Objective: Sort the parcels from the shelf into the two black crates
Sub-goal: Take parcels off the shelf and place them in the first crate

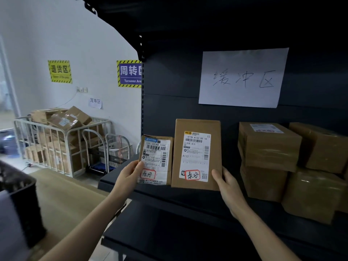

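Left hand [130,174]: grips small parcel [156,159], thumb on label.
Right hand [227,185]: holds tall parcel [196,155] at right edge.
Small parcel: 9 o'clock of tall parcel, just beside.

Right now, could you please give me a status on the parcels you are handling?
Left grip holds small parcel. Right grip holds taller parcel. Both upright before shelf. Nothing seen blocking.

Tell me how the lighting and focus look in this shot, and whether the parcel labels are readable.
Head view, the shelf is dim, nearly black; head view, labels on the small parcel in the left hand and tall parcel in the right hand are lit, fine print soft; head view, the black crate at left is blurred.
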